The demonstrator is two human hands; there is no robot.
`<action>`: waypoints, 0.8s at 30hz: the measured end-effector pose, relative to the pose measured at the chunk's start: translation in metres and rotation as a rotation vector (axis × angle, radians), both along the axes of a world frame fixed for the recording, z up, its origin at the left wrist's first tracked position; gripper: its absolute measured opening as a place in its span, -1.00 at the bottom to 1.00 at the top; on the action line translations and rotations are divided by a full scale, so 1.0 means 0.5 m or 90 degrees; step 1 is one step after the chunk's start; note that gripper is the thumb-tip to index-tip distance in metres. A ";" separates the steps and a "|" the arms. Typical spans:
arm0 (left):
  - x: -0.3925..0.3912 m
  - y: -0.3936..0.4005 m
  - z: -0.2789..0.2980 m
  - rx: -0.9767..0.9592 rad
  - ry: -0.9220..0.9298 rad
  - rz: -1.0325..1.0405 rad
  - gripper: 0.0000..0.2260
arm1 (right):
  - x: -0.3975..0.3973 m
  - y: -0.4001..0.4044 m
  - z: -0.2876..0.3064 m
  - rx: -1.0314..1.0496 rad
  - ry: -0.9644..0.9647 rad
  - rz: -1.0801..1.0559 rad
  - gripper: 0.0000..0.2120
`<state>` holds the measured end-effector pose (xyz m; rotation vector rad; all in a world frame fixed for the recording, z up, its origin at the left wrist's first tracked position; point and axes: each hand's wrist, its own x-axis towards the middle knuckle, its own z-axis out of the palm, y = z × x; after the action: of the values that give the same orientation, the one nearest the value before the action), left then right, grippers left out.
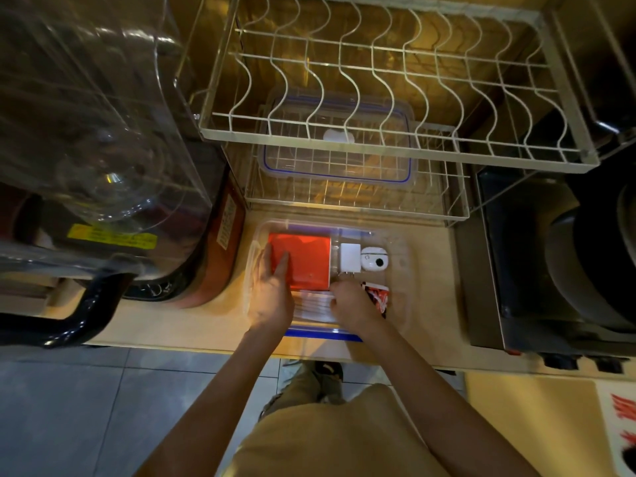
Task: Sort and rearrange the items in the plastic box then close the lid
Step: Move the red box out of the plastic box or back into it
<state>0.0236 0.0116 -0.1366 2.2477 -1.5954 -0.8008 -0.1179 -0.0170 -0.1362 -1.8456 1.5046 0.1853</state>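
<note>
The clear rectangular plastic box (401,297) sits open on the pale wooden worktop (165,325), at about six o'clock from the white wire dish rack (378,142), its long axis running from nine o'clock to three o'clock and its blue-edged near rim facing the person. At the nine o'clock end the left hand (272,290) lies flat, fingers spread and pointing to twelve o'clock, its grip wide open and closed on nothing; the fingertips press on the near left corner of the flat red-orange rectangular case (304,261), most likely to pin it against the box's left wall so it takes up the least room. That case lies flat, its long side seemingly running from twelve to six o'clock. At its six o'clock lies a pale translucent flat packet (315,306), partly under both hands. Just at the case's three o'clock stands a small white square plug adapter (350,258), its metal prongs apparently pointing to six o'clock, and touching it on the three o'clock side is a small white rounded device with a dark round lens (374,259); the two seem tucked into a row along the far wall. The right hand (354,302) is curled knuckles-up near the box's middle, its grip mostly closed; whether it holds anything I cannot tell, though it is against the red, white and black crinkled sachet (378,296) at its three o'clock. The clear lid with a blue seal (339,146) rests well apart at twelve o'clock on the rack's lower shelf, so closing is not yet begun.
</note>
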 end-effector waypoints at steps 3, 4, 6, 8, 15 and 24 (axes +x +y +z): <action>0.001 -0.001 -0.001 -0.002 0.012 0.007 -0.44 | -0.002 -0.002 0.004 0.008 0.014 0.012 -0.72; 0.001 -0.002 0.000 -0.002 0.015 0.011 -0.44 | -0.003 -0.003 0.005 0.007 0.014 0.019 -0.72; 0.000 -0.003 0.006 -0.002 0.016 0.019 -0.45 | -0.006 -0.003 0.007 0.007 0.007 0.028 -0.72; 0.000 -0.002 0.010 -0.008 0.015 0.019 -0.45 | -0.012 -0.002 0.010 0.016 -0.008 0.034 -0.72; -0.001 0.009 0.020 -0.088 -0.003 -0.036 -0.63 | -0.049 0.007 0.030 -0.005 -0.139 -0.102 -0.75; -0.020 0.012 0.047 -0.095 -0.065 -0.196 -0.69 | -0.087 0.011 0.068 0.046 -0.142 -0.241 -0.70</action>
<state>0.0135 0.0175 -0.1129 1.9964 -2.0098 -0.6197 -0.1613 -0.0116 -0.1022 -1.4403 1.6293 -0.1414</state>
